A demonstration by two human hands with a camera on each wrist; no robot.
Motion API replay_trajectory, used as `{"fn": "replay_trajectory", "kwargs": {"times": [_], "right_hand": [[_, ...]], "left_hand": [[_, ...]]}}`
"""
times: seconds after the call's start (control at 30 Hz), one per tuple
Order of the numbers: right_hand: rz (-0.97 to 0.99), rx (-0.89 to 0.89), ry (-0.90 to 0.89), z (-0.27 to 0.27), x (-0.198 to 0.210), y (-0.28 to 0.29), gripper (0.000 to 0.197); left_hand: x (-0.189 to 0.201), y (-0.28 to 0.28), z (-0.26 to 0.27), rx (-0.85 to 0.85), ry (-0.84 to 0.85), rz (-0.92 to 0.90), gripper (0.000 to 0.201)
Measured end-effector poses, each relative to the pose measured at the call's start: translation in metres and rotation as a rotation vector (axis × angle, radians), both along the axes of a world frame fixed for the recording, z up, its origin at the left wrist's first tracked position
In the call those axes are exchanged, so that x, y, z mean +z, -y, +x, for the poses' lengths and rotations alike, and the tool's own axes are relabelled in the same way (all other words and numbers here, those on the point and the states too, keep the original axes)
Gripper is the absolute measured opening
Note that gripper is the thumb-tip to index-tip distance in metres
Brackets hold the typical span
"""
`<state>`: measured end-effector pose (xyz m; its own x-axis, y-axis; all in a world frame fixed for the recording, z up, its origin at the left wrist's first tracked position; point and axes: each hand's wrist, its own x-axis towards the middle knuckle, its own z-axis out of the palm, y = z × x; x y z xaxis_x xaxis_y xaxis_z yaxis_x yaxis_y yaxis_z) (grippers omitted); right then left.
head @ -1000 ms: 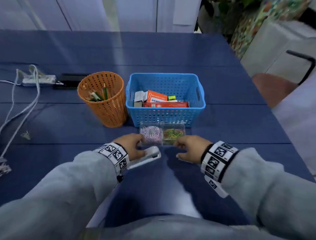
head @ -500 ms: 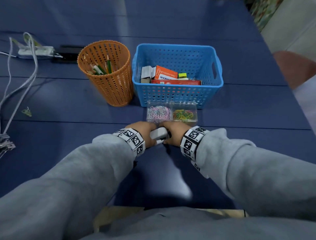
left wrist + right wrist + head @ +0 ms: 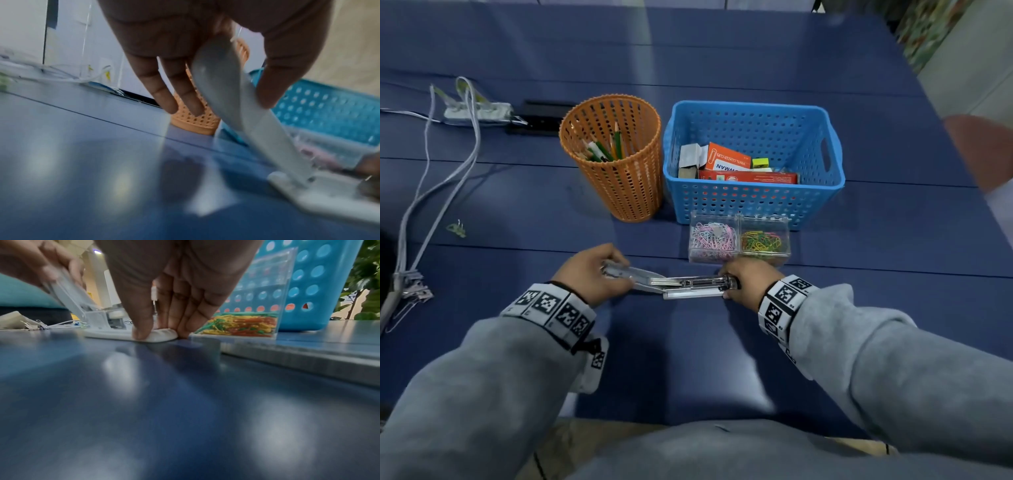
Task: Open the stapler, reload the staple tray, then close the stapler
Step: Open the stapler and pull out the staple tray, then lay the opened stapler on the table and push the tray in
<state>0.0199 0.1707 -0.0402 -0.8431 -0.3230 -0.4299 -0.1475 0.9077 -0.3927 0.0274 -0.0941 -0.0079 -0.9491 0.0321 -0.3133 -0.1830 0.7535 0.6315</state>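
Note:
A white stapler [image 3: 681,286] lies swung wide open on the blue table [image 3: 688,359], in front of me. My left hand [image 3: 592,270] grips its lifted top cover [image 3: 232,91] between thumb and fingers. My right hand [image 3: 748,282] pinches the front end of the base [image 3: 158,336] and holds it down on the table. The metal staple tray [image 3: 695,282] lies exposed between the hands. I cannot tell whether staples are in it.
A clear two-part box of paper clips [image 3: 739,240] stands just behind the right hand. Behind it is a blue basket [image 3: 753,202] holding small boxes, and an orange pencil cup [image 3: 616,192] to its left. Cables and binder clips [image 3: 410,291] lie at the far left.
The stapler was closed between both hands half a second ago. Now the left hand has swung the top cover out to the left, and the right hand holds the base's end.

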Motion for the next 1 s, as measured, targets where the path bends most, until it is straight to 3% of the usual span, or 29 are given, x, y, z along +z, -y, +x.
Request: {"fn": "replay_trajectory", "kwargs": {"times": [0.13, 0.27, 0.43, 0.57, 0.67, 0.8, 0.9, 1.0], "right_hand": [[0.007, 0.017, -0.001, -0.002, 0.0, 0.0, 0.046], [0.015, 0.017, 0.003, -0.002, 0.001, 0.0, 0.046], [0.03, 0.039, 0.018, -0.004, 0.005, -0.001, 0.048], [-0.029, -0.067, -0.011, 0.001, 0.018, -0.025, 0.041], [0.07, -0.101, -0.053, 0.014, 0.021, -0.057, 0.029], [0.239, -0.146, 0.061, 0.03, 0.012, -0.078, 0.047], [0.218, -0.184, 0.061, 0.031, 0.005, -0.077, 0.051], [0.167, -0.206, 0.032, 0.031, 0.003, -0.073, 0.036]], "left_hand": [[-0.015, 0.014, 0.0, -0.047, 0.136, -0.189, 0.02], [-0.022, 0.004, -0.001, -0.11, 0.178, -0.254, 0.016], [-0.026, -0.028, -0.004, -0.319, 0.122, -0.27, 0.049], [-0.03, -0.049, -0.009, -0.414, 0.106, -0.257, 0.046], [-0.033, -0.052, -0.012, -0.429, 0.11, -0.28, 0.038], [-0.039, -0.052, -0.014, -0.418, 0.111, -0.267, 0.033], [-0.041, -0.051, -0.015, -0.401, 0.127, -0.245, 0.033], [-0.043, -0.051, -0.014, -0.391, 0.13, -0.24, 0.034]]}}
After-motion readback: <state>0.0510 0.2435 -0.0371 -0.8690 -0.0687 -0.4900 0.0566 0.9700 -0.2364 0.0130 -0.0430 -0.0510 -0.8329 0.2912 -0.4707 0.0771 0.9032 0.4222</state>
